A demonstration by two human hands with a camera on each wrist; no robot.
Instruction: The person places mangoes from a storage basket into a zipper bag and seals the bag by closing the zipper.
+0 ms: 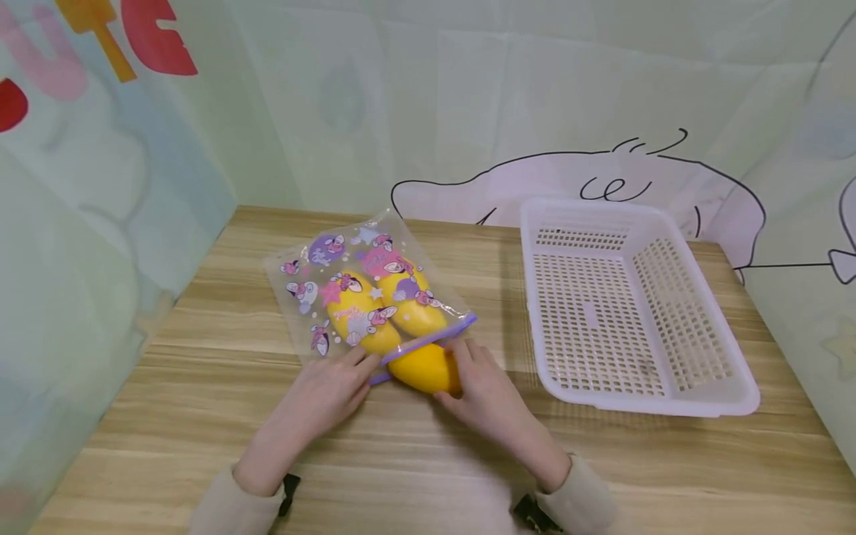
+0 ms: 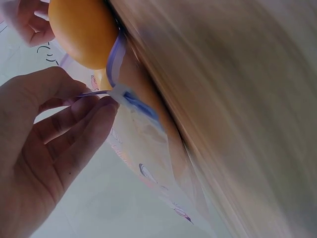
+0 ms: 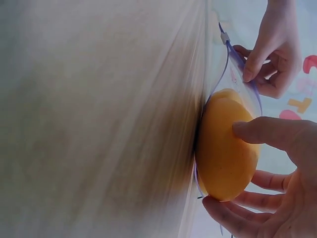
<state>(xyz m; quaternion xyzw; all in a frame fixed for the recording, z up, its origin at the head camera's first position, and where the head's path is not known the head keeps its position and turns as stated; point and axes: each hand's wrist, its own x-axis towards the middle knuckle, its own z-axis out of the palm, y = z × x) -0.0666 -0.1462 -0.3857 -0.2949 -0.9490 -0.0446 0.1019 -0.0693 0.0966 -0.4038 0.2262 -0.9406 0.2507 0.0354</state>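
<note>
A clear zip bag [image 1: 304, 271] with a purple zip edge and pink cartoon prints lies on the table, two yellow mangoes [image 1: 357, 316] inside it. At its mouth, a third mango [image 1: 421, 369] sits partly within the opening. My right hand [image 1: 484, 386] holds this mango, thumb on the near side and fingers around the far end, as the right wrist view confirms. With thumb and fingertips my left hand [image 1: 334, 386] pinches the upper zip edge, lifting it; the slider [image 3: 225, 38] shows near that hand in the right wrist view.
To the right stands a white perforated plastic basket [image 1: 542, 327] with nothing visible in it. The wood-grain table [image 1: 200, 438] meets a printed cloth backdrop [image 1: 461, 111] at the back and left.
</note>
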